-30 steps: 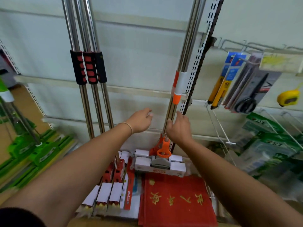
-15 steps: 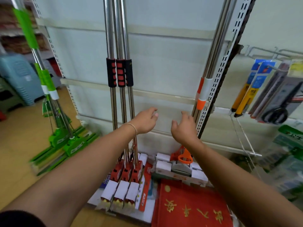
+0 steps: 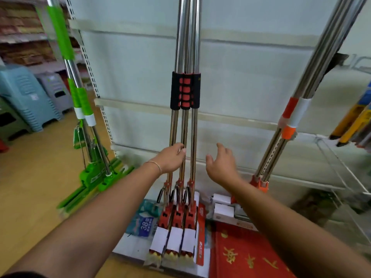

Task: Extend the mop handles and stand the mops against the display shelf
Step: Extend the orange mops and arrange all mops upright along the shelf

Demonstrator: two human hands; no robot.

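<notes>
Three red mops (image 3: 176,215) stand side by side against the white display shelf (image 3: 136,81). Their chrome handles carry black and red foam grips (image 3: 185,90). My left hand (image 3: 169,159) is at the lower part of these handles, fingers curled round the leftmost one, fingertips touching the middle one. My right hand (image 3: 220,165) hovers open just right of them and holds nothing. Orange mops (image 3: 289,121) lean on the shelf upright at the right. Green mops (image 3: 88,117) stand at the shelf's left end.
Blue and grey plastic stools (image 3: 26,97) are stacked at the far left on the wooden floor. A red mat (image 3: 247,255) and a blue packet (image 3: 144,221) lie on the shelf base. Packaged tools (image 3: 353,121) hang at the right above a wire basket (image 3: 341,177).
The view has swung left from the orange mops to the red ones. My left hand has reached the red mops' handles and closed on one. My right hand has left the orange mops.
</notes>
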